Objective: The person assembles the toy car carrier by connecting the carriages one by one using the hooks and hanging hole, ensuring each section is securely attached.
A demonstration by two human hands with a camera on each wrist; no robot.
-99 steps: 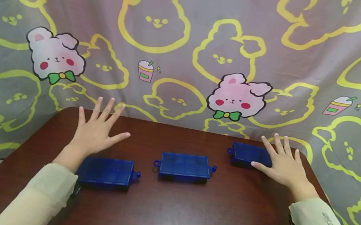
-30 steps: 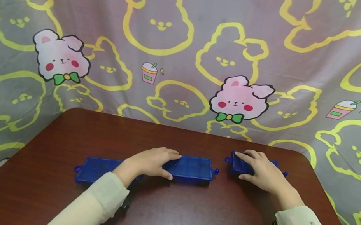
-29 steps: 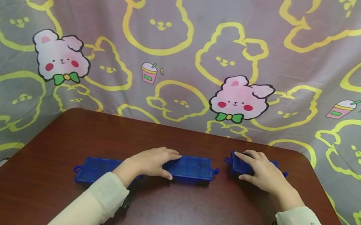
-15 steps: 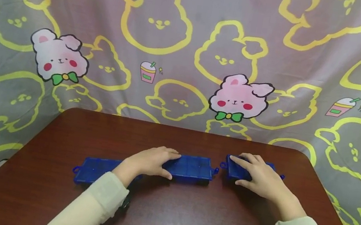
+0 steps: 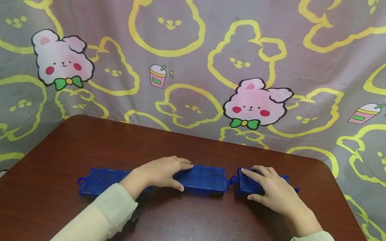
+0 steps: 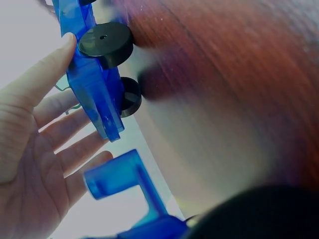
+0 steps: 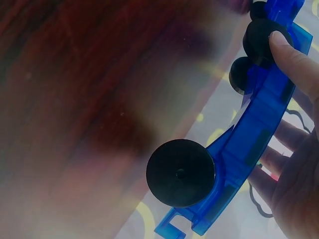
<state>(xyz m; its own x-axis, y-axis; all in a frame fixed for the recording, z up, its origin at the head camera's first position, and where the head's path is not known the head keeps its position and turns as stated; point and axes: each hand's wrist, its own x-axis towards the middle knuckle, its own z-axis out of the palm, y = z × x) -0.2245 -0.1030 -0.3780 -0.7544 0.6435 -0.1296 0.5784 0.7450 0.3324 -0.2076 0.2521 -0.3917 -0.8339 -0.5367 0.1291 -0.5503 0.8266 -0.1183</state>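
Note:
Three blue see-through toy wagons stand in a rough row on the table. My left hand point(image 5: 160, 171) holds the middle wagon point(image 5: 204, 177) by its left end, thumb on the near side and fingers on the far side. The right wagon point(image 5: 249, 184) is gripped the same way by my right hand point(image 5: 274, 190), which hides part of its top. Between these two, the ring and the hook point(image 5: 232, 180) overlap; whether they are linked I cannot tell. My left forearm partly covers the left wagon point(image 5: 100, 181). Black wheels point(image 7: 180, 173) show in both wrist views.
The brown wooden table point(image 5: 197, 239) has rounded far corners. Behind it and along the sides hangs a grey curtain point(image 5: 193, 19) with yellow outlines and cartoon rabbits. A blue coupling point(image 6: 114, 174) of the left wagon shows near the left wrist.
From spread above the table, both hands have come down onto two wagons. Over the last second my right hand has brought the right wagon left and nearer, up to the middle wagon's hook.

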